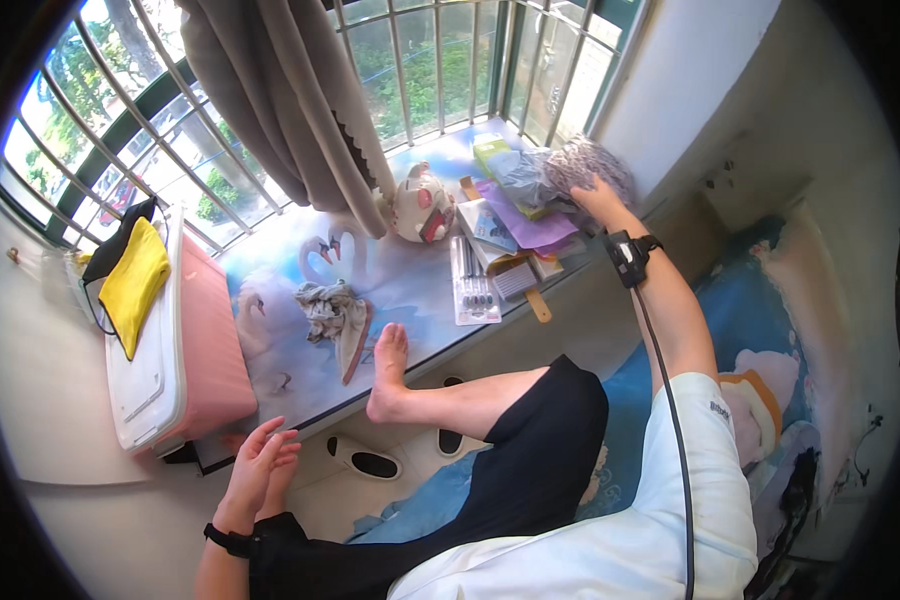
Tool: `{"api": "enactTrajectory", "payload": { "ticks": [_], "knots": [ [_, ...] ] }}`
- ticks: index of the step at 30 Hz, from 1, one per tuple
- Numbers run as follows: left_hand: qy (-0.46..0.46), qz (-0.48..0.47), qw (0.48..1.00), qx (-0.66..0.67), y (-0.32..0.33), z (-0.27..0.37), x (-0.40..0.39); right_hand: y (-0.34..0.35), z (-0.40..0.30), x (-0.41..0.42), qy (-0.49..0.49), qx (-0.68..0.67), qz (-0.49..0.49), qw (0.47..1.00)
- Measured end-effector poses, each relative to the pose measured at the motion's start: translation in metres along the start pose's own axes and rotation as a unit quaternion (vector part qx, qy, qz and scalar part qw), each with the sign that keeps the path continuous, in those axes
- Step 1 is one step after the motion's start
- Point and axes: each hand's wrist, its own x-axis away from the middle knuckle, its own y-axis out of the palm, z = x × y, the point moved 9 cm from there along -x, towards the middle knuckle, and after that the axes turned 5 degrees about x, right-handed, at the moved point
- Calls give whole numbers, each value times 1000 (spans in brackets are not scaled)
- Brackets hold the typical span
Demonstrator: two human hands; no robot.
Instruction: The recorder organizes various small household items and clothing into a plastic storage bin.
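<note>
My right hand [600, 199] reaches to the far right end of the window ledge and touches a grey, fuzzy-looking bundle [589, 166]; its fingertips are partly hidden, so a grip cannot be told. My left hand [259, 457] is raised near the ledge's front left edge, fingers apart and empty. A crumpled grey cloth [328, 311] lies on the swan-printed ledge cover [409, 300]. Beside the bundle are a clear plastic bag [526, 176], a green box [489, 150] and a purple pouch [532, 223]. In front lie a blister pack of pens [474, 289] and a wooden-handled brush [521, 285].
A pink storage box [214, 337] with a white lid stands at the left, a yellow cloth [135, 285] over it. A ceramic piggy bank [422, 206] stands beside the grey curtain [285, 105]. My bare foot rests against the ledge's front edge. White slippers [367, 459] lie on the floor.
</note>
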Motion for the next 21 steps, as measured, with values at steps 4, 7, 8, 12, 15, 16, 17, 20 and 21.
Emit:
{"api": "enactTrajectory", "payload": {
  "ticks": [4,7,8,12,15,16,17,20,21],
  "knots": [
    [-8,45,999,8,-25,1,30,47,-59,22,-54,51,-27,997],
    [12,70,997,4,-50,2,57,56,-107,48,-76,74,-79,991],
    [28,62,998,11,-48,8,47,31,-119,62,-121,150,-40,980],
    [222,91,969,-56,-61,68,31,13,-100,106,-266,115,40,956],
    [280,195,934,-107,-112,106,52,54,-144,192,-293,35,-35,955],
    [287,231,923,-113,-128,120,51,73,-125,193,-242,-42,-95,965],
    [311,267,892,-193,-141,142,54,86,-142,217,-239,-60,-129,961],
    [315,324,817,-359,-173,186,28,104,-192,277,-273,-80,-154,946],
    [293,346,773,-444,-184,194,10,113,-204,289,-264,-90,-179,944]
  ]
}}
